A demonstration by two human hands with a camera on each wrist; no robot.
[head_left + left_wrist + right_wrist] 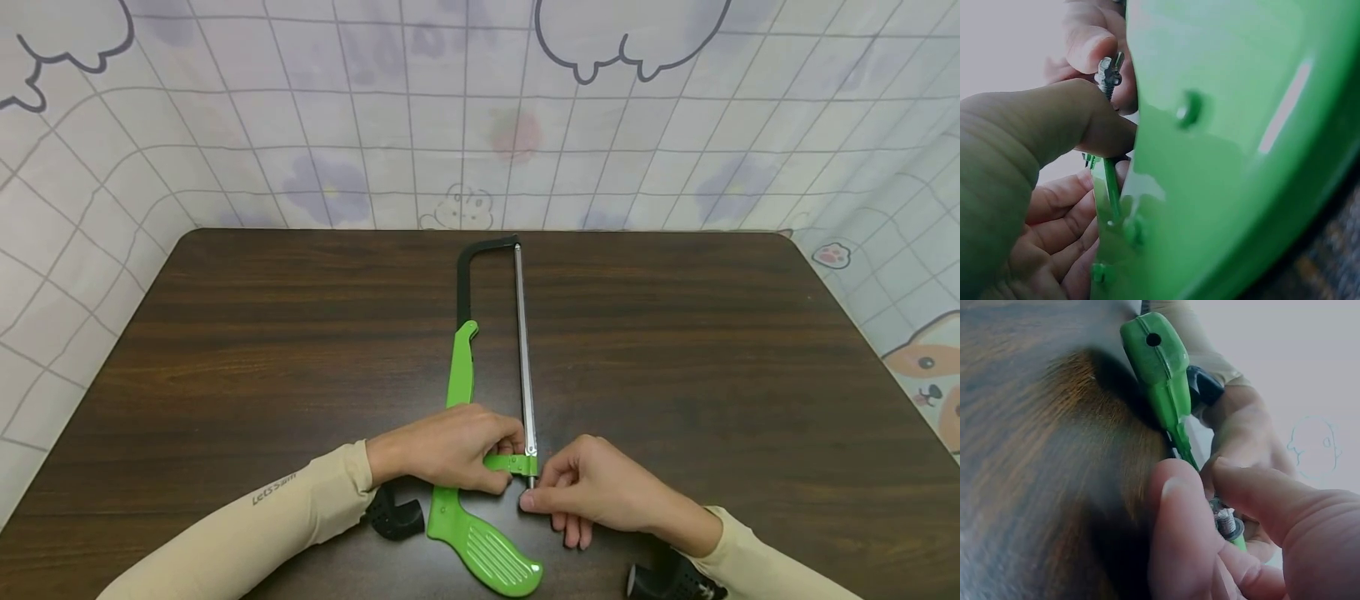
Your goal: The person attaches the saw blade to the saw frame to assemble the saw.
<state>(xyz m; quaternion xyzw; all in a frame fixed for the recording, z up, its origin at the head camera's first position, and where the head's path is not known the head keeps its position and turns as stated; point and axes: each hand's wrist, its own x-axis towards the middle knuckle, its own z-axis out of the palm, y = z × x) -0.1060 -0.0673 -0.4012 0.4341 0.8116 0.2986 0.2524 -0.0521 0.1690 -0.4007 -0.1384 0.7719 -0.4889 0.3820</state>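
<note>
A hacksaw (461,367) lies lengthwise on the table, its black front arm at the far end and its green handle (491,554) toward me. A silver blade bar (524,350) runs along its right side. My left hand (457,446) holds the green frame by the short crosspiece (517,464), thumb and fingers on either side. At the bar's near end, my right hand (600,483) pinches the wing nut between thumb and index finger. The left wrist view shows the metal wing nut (1109,72) on its threaded screw; in the right wrist view fingers partly hide the screw (1227,524).
The dark wooden table (675,350) reaches back to a wall covering (420,125) with a printed grid and cartoons. Black wrist devices (397,517) sit below both wrists, and pale sleeves (300,517) cover the forearms.
</note>
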